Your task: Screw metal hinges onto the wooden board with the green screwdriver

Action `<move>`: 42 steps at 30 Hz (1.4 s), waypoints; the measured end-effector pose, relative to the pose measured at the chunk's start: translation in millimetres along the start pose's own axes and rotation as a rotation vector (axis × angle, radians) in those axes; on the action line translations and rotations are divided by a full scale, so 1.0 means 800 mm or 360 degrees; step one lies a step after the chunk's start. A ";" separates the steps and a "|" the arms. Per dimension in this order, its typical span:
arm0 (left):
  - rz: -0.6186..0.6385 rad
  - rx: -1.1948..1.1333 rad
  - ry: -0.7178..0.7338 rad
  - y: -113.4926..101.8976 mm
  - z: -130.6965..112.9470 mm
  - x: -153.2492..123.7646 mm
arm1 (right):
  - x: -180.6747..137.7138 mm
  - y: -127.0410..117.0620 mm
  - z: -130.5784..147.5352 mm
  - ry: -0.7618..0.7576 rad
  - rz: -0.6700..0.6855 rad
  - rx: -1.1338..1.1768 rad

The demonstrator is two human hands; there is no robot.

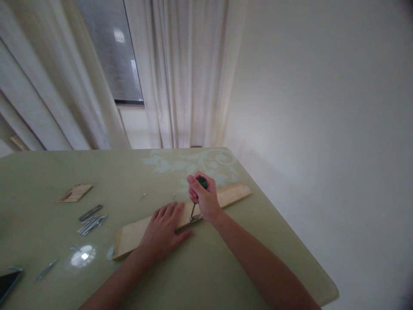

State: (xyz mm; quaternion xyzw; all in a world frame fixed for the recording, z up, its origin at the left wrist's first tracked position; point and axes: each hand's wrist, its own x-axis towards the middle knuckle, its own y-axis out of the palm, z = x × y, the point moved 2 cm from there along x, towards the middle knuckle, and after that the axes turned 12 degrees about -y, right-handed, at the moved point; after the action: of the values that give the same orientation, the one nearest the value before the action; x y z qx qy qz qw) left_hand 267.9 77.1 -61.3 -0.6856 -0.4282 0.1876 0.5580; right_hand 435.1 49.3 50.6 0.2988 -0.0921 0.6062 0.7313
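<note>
A long pale wooden board point(234, 193) lies slantwise on the table. My left hand point(163, 228) rests flat across it, fingers stretched over the top and the thumb along the near edge. Wrapped in my right hand point(204, 196) is a screwdriver point(201, 181) with a green handle, held nearly upright. Its shaft runs down to a small metal plate, perhaps a hinge point(196, 218), at the board's near edge. Whether a screw sits under the tip is too small to tell. Two small screws, one of them a screw point(143, 196), lie beyond the board.
The pale green glass-like table point(258, 258) bears several metal strips point(92, 224), a dark metal piece point(90, 212), a wood scrap point(76, 193) and a thin metal rod point(47, 270) on the left. A dark flat device point(9, 282) is cut off at lower left. A wall point(322, 150) stands right.
</note>
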 end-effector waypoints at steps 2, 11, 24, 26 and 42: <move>0.0015 0.0016 0.0085 0.000 0.000 0.004 | 0.005 0.003 0.002 0.0209 0.0551 0.0129; -0.0052 0.0029 0.0213 -0.005 0.002 0.013 | 0.021 0.002 0.022 0.0193 0.0618 -0.0095; 0.0071 -0.0552 0.0158 -0.009 -0.043 0.034 | 0.005 -0.005 -0.015 -0.0025 0.0010 0.0084; 0.0093 -0.0568 0.0163 -0.009 -0.039 0.033 | 0.009 -0.010 -0.016 0.0018 0.0214 0.0194; 0.0117 -0.0476 0.0155 -0.008 -0.042 0.029 | -0.004 -0.017 -0.002 -0.0172 0.0113 0.0009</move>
State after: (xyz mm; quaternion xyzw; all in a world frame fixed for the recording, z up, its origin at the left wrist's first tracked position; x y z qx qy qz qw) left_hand 303.5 75.6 -39.8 -0.7845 -0.3984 0.1085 0.4627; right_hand 446.6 46.6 43.5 0.3295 -0.1403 0.6149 0.7026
